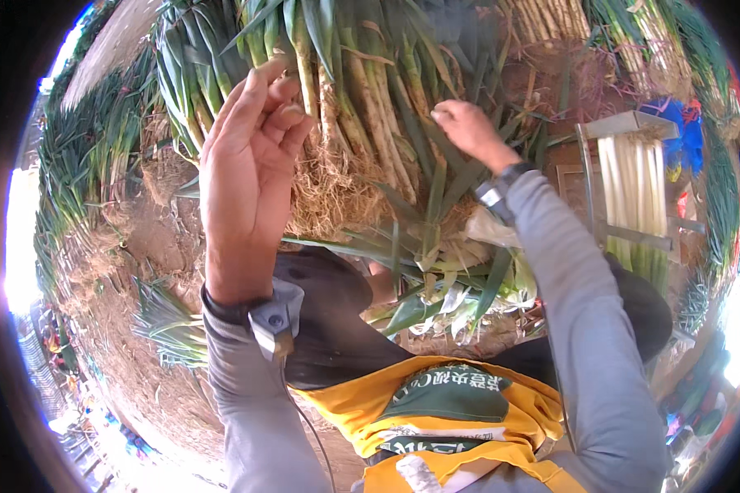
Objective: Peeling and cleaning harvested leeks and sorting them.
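Note:
A large pile of long green onions point(376, 123) lies in front of me, with soil-marked pale stems and shaggy tan roots point(333, 193) toward me. My left hand point(247, 160) is raised over the left part of the pile, palm showing and fingers loosely bent. Nothing shows in its grasp. Farther right, my right hand point(473, 131) is above the stems and leaves with its fingers closed. Whatever may be between those fingertips is hidden. Stripped green leaves and pale peelings point(456, 300) are heaped between my legs, below the right hand.
At right, a metal rack point(629, 125) holds cleaned white-stemmed onions point(633, 185). A blue bag point(684, 135) is beyond it. More untrimmed onions point(90, 164) line the left side. A small leafy bunch point(171, 320) rests on the brown dirt ground point(144, 394).

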The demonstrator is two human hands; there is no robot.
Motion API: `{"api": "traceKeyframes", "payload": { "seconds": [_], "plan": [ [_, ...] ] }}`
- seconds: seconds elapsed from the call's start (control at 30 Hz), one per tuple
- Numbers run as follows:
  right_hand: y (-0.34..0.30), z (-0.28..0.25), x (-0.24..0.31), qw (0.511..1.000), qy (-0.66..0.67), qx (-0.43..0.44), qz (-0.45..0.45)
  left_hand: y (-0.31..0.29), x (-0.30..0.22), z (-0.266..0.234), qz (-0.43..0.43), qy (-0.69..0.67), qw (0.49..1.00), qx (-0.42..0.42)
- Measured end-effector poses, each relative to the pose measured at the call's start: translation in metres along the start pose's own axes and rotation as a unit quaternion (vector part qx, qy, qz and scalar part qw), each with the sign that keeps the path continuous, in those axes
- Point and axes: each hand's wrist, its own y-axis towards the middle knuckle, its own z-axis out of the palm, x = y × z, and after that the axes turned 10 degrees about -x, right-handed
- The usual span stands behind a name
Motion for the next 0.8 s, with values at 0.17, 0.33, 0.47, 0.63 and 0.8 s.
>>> {"api": "traceKeyframes", "payload": {
  "seconds": [0.17,0.33,0.47,0.63,0.8],
  "plan": [
    [-0.005,0.084,-0.075,0.96,-0.159,0.021,0.229,0.003,-0.006,-0.001,-0.016,-0.008,1.0,0.023],
    [-0.017,0.093,-0.067,0.961,-0.18,0.042,0.208,0.005,-0.005,-0.002,-0.031,0.037,0.999,-0.007],
    [-0.011,0.043,-0.085,0.956,-0.222,0.053,0.184,0.009,0.001,0.001,-0.046,0.037,0.998,0.024],
    [-0.036,-0.018,-0.071,0.952,-0.139,0.127,0.243,0.008,0.003,0.009,-0.039,0.069,0.996,0.046],
    [-0.063,-0.066,-0.04,0.964,0.062,0.141,0.217,0.017,0.02,0.025,-0.034,0.079,0.994,0.072]
  ]
}}
